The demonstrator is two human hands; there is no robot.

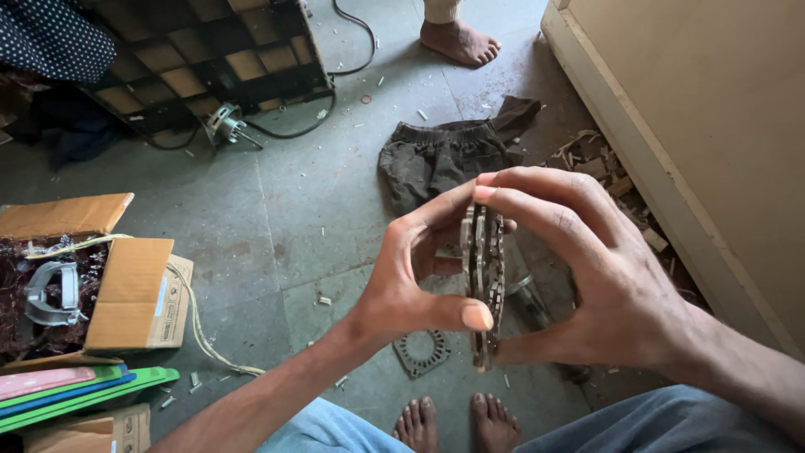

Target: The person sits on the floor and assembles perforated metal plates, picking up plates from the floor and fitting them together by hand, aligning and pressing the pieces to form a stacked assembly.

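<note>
The left hand (411,277) and the right hand (587,268) both pinch a stack of thin metal rings (483,277) on its edge. Another metal ring (422,352) lies on the floor (277,210) below, near bare feet (453,424).

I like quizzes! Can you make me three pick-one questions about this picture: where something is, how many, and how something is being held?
1. Where is the cardboard box?
A. left on the floor
B. on a shelf
C. in a lap

2. How many hands grip the stack of toothed metal rings?
A. none
B. one
C. two

3. How is the stack held?
A. flat on the floor
B. on edge, in the air
C. inside the box

Answers: 1 A, it sits open at the left. 2 C, the left hand and right hand both pinch it. 3 B, the rings stand upright above the floor.
</note>
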